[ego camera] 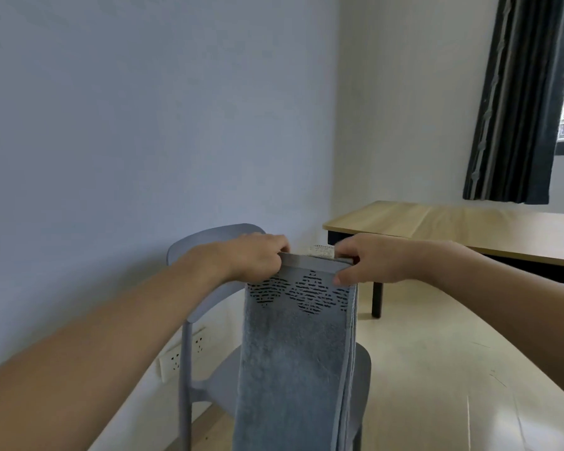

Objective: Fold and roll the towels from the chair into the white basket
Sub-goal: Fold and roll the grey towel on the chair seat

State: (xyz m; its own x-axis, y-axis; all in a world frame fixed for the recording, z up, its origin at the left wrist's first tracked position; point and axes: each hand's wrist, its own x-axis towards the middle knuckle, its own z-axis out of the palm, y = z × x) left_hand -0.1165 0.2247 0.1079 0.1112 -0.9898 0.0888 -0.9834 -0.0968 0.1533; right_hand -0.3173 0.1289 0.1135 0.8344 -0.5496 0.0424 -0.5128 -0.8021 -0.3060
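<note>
Fingers (282, 247) of the left hand (258, 257) are curling over the top hem of the blue-grey towel (293, 359), pinching its left corner, while I am seeing the right hand (360, 262) gripping the right corner, thumb lying on the near face and the other fingers wrapping behind the hem. Both hands are holding the towel up at the same height, close together, so the hem is running nearly straight between them. I am watching the towel hanging down lengthwise, doubled, with its layered edges showing along the right side and a band of dark dashed diamond shapes sitting just below the hem. A white care label (321, 251) is sticking up behind the hem beside the right hand. The towel is hanging in front of the grey chair (189, 336), hiding most of its seat. A wooden table (453, 229) is standing to the right beneath a dark striped curtain (521, 99), and a white wall socket (184, 351) is sitting low on the wall behind the chair.
</note>
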